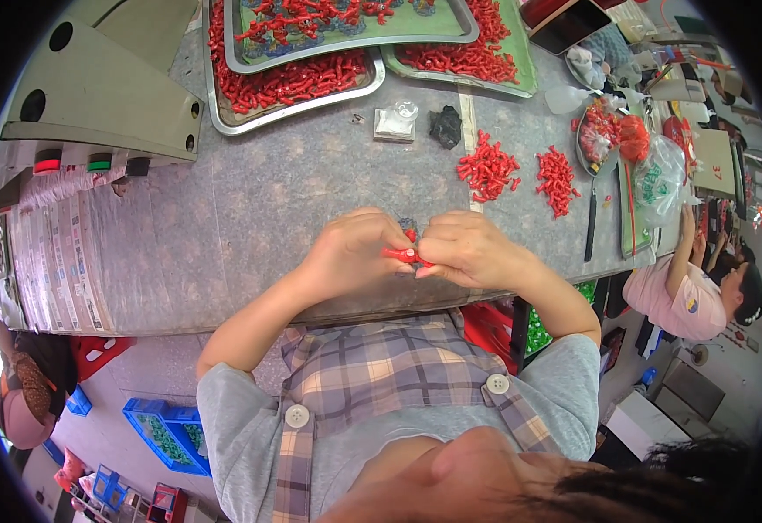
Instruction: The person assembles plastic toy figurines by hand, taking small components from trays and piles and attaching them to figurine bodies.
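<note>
Near the front edge of the table, my left hand (357, 251) and my right hand (470, 250) meet with fingers closed on a small red plastic figure (398, 254). The left thumb and fingertips pinch one side of it, and the right fingertips press on the other. A bit of grey-blue, like a base, shows just above it between the hands. Fingers hide most of the figure, so its exact shape cannot be told. Beyond my right hand lie two piles of small red parts, a larger pile (488, 167) and a smaller pile (557, 181).
At the back, a metal tray (337, 57) of red figures on bluish bases rests over trays of red pieces. A small clear box (394, 124) and a black lump (445, 128) lie mid-table. A grey machine (128, 105) stands left; a black-handled tool (590, 225) lies right. Another person (682, 301) sits farther right.
</note>
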Available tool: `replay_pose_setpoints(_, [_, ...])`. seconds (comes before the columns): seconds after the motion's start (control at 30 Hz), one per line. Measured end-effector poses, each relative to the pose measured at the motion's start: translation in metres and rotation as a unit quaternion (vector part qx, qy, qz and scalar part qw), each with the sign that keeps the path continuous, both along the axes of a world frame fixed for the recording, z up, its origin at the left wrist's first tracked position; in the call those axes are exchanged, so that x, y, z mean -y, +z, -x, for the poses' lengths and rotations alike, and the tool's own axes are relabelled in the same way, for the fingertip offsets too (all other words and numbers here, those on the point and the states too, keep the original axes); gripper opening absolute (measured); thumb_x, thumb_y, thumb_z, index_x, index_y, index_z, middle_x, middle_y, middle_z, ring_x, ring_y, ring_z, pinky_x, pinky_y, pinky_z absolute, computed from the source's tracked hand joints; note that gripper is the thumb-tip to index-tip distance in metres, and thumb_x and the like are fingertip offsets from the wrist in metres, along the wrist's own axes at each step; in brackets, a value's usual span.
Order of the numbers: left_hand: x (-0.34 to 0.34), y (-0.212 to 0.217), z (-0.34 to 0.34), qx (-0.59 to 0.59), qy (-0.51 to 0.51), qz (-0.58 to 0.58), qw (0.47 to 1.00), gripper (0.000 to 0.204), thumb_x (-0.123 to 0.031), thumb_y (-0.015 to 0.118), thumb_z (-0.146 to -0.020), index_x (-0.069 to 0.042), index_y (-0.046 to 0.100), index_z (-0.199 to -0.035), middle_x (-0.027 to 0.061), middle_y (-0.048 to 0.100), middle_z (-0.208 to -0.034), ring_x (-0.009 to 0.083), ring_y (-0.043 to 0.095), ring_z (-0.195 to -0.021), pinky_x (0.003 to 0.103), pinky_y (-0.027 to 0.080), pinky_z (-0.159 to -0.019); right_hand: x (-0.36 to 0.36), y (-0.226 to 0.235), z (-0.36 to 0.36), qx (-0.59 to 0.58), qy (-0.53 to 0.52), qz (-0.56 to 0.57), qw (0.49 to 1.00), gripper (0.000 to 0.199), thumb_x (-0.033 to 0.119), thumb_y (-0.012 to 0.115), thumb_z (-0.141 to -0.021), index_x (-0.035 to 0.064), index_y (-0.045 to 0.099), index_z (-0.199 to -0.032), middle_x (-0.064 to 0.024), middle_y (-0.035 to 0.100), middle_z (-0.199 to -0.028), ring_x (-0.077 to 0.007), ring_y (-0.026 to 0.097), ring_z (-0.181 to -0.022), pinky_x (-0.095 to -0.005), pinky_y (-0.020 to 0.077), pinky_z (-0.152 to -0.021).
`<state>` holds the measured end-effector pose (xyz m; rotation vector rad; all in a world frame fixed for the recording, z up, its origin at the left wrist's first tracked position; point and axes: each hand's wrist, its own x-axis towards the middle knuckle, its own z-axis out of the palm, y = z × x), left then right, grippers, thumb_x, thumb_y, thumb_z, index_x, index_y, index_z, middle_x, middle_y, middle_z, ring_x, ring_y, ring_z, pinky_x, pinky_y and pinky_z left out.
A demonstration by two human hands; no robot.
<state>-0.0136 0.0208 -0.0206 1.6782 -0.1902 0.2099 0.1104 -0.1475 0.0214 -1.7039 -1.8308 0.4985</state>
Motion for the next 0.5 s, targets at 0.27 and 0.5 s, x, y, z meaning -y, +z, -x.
replay_pose_setpoints(0.27, [0.0034,0.0010,-0.0006,0.168,0.069,-0.144,0.973,0.020,-0.008,0.072,-0.056,-0.011,0.063,-0.074,-0.0008,0.065,-0.082,0.0175,0.062,-0.080,0.029,0.048,-0.069,0.0023,0.0096,0.0016,0.111,0.015,-0.042,0.993,0.025,0.030,0.064,-0.073,0.0110,0.048,-0.068,-0.0013,0.043,-0.063,-0.0186,0.048,-0.062,-0.0317,0.0383,-0.055])
replay_pose_setpoints(0.5, [0.0058,-0.0006,0.0012,0.224,0.073,-0.195,0.952,0.016,-0.009,0.067,-0.059,-0.013,0.063,-0.074,-0.0025,0.065,-0.084,0.0146,0.061,-0.081,0.027,0.048,-0.068,0.0066,0.0104,0.0026,0.152,0.043,-0.055,0.986,0.023,0.029,0.063,-0.073,0.0121,0.048,-0.068,0.0003,0.040,-0.063,-0.0156,0.046,-0.062,-0.0295,0.0368,-0.056])
